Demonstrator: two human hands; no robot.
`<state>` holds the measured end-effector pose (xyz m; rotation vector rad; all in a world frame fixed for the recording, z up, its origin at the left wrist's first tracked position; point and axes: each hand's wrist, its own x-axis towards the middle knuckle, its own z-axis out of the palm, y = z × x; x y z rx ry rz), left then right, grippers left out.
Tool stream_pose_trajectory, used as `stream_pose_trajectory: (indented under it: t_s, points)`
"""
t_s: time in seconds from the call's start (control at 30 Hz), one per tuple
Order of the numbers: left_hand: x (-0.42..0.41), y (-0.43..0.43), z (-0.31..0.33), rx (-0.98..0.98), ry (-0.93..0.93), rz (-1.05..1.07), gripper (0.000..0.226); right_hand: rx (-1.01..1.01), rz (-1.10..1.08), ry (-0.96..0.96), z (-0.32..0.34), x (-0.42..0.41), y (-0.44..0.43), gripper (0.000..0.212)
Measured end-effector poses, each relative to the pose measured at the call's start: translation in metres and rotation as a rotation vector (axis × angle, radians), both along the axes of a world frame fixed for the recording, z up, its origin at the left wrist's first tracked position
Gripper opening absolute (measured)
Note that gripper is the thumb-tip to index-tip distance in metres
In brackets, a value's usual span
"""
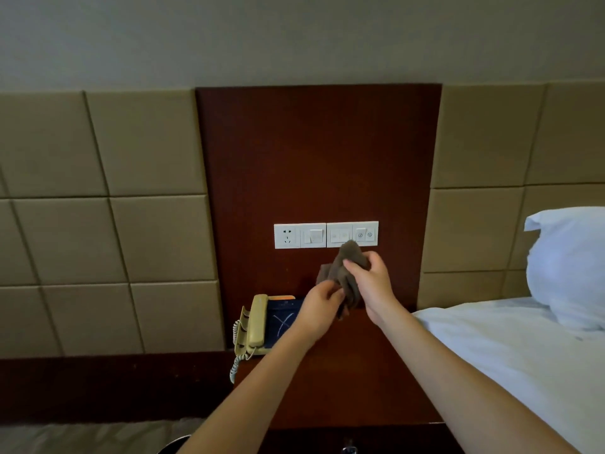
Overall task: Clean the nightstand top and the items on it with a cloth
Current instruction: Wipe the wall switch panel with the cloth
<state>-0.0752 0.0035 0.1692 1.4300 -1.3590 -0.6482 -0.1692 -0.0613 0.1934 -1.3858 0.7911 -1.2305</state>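
Both hands hold the brown cloth (351,252) bunched in the air. The right hand (373,285) curls round its upper part, and the left hand (319,308) pinches the hanging lower end. Just above the grip, the cloth's top overlaps the lower edge of the switch plate (314,235) on the wooden panel (317,152). Below the grip, bare nightstand top (343,371) runs to the near edge. Down-left of the grip, the telephone (253,322) sits at the left edge, its cord hanging over. Right of the grip, the bed (507,355) borders the nightstand's side.

White pillow (569,267) on bed (507,355), wall switches (325,235).
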Motion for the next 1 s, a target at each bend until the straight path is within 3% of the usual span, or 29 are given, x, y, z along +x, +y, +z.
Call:
stream_pose_trajectory:
  t_s: [0.1,0.23,0.37,0.5,0.63,0.83,1.0]
  points:
    - [0.001,0.01,0.014,-0.01,-0.218,0.133,0.027,-0.064,-0.044,0.047,0.013,-0.009,0.009,0.007]
    - [0.015,0.019,0.042,-0.13,-0.092,0.412,0.017,-0.25,0.01,0.309,0.021,-0.018,0.026,0.007]
    - [0.015,0.023,0.069,-0.109,-0.099,0.364,0.023,-0.49,0.063,0.513,0.024,-0.012,0.05,0.027]
    - [0.012,0.03,0.078,-0.036,-0.175,0.325,0.024,-0.56,0.08,0.525,0.028,-0.011,0.062,0.03]
    - [0.01,0.037,0.088,0.0,0.003,0.318,0.03,-0.623,0.05,0.578,0.028,-0.012,0.068,0.032]
    - [0.006,0.042,0.093,-0.042,0.09,0.367,0.026,-0.621,0.029,0.598,0.028,-0.021,0.067,0.026]
    - [0.001,0.041,0.09,-0.02,0.311,0.338,0.022,-0.63,0.011,0.663,0.025,-0.028,0.065,0.032]
